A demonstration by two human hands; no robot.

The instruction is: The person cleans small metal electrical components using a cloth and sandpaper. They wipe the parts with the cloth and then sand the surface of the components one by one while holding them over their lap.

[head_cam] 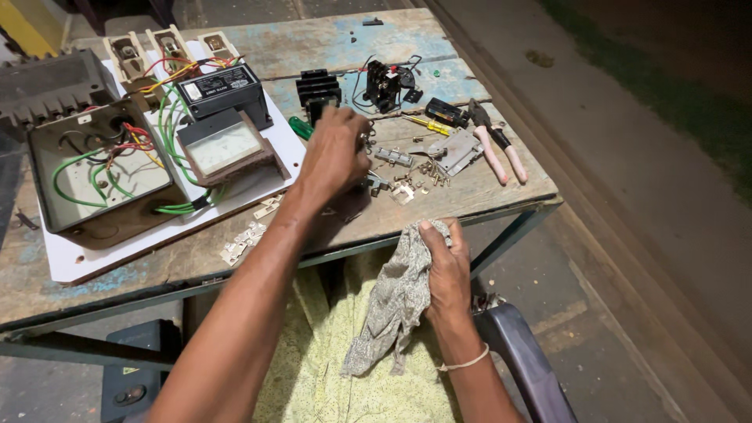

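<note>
The rag [395,301] in the lower middle is thin, soft patterned cloth, limp and matt. The table [329,47] is rough, worn wood with flaking blue paint. At right, the pliers [493,141] have dull metal jaws and smooth pink plastic grips. The small parts [423,174] at centre are shiny metal. At left, the wires [168,125] are glossy green plastic

Single head-worn view, angled steeply down and forward over worktop [486,188]; close range, both forearms enter from bottom edge; floor visible right of worktop.
</note>
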